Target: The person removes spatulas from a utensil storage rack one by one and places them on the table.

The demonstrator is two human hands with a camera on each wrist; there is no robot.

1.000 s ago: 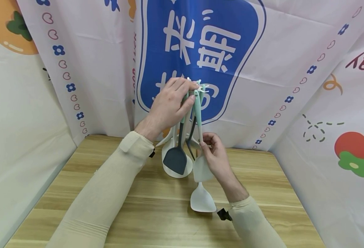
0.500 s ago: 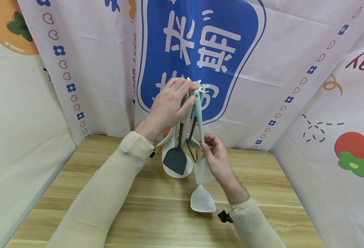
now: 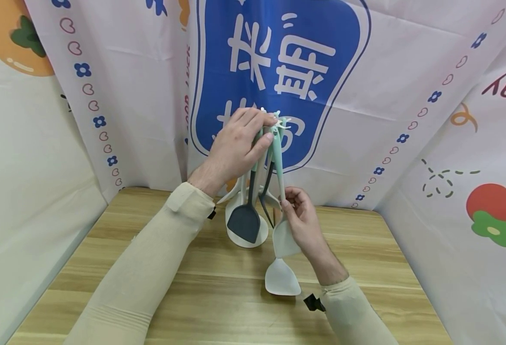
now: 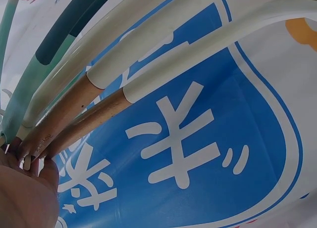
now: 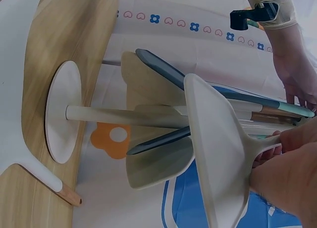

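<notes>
My left hand grips the top of a white utensil rack, its fingers over the hooks and its thumb by a mint handle. My right hand pinches the shaft of a white spatula, whose mint handle reaches up to the hooks. That spatula's broad blade fills the middle of the right wrist view. A dark grey turner hangs left of it. Wood-handled utensils hang beneath my left fingers in the left wrist view. The white round base stands on the table.
Nearer the front lies another white spatula on the wooden table; its wooden handle end shows in the right wrist view. Printed cloth hangs close behind the rack and along both sides.
My right hand has shifted slightly right, swinging the lower end of the mint-handled spatula away from the rack. My left hand has stayed at the rack's top.
</notes>
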